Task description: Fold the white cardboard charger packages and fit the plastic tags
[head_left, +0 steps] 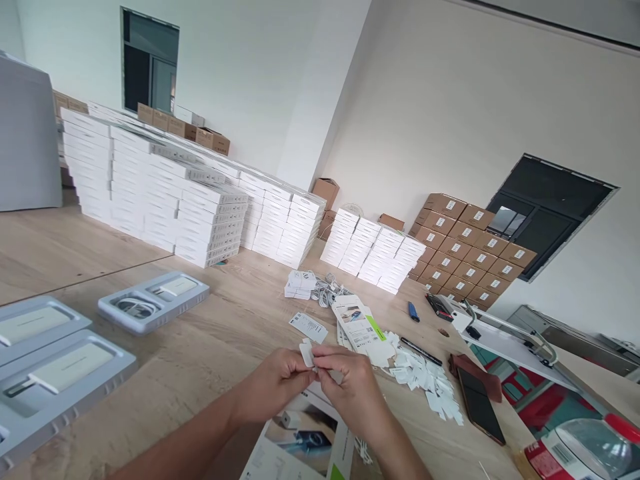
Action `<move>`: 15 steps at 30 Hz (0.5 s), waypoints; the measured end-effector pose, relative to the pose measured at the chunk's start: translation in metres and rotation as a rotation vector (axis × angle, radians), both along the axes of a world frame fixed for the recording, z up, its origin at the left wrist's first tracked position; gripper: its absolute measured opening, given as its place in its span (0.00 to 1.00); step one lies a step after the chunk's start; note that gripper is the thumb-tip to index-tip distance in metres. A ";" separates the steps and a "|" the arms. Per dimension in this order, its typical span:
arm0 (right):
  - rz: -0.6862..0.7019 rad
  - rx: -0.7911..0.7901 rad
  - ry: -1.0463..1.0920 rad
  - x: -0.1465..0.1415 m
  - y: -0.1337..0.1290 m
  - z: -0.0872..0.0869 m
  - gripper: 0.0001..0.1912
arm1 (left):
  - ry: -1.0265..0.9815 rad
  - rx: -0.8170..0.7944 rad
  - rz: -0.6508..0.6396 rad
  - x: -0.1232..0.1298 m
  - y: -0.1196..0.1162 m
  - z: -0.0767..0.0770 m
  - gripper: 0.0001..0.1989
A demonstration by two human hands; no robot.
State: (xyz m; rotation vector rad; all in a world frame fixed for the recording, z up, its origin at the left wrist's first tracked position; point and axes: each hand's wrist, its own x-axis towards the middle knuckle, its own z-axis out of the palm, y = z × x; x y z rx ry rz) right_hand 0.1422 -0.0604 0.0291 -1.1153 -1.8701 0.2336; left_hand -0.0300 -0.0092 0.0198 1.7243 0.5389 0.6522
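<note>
On the far left of a wooden table (230, 333), pale grey trays (120, 363) with white blocks (63, 367) inside, and a coiled wire (137, 307) in the back one. Behind these, tall stacks of white boxes (195, 217). In the middle, pinches a small white piece (307, 355) between the thumb and finger of the left hand (273, 387). Pinches the same piece from the other side with the right hand (354, 387), fingers bent. Holds it up over a box with a picture (305, 440) on top. Past it, a little pile of white cards (299, 285), then a tangle of grey wires (327, 292). Next, flat picture cards (353, 320), near the right hand. Then a heap of white bits (425, 377), with a black pen (421, 351) just beside it. At the right, a phone (480, 403) touching a reddish-brown cloth (493, 385). Last, near the bottom corner, a clear jar (587, 443) with a red lid (623, 427).
</note>
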 end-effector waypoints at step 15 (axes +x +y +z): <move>-0.129 0.085 -0.215 0.009 -0.002 0.011 0.07 | -0.005 0.110 0.049 0.003 0.009 -0.012 0.14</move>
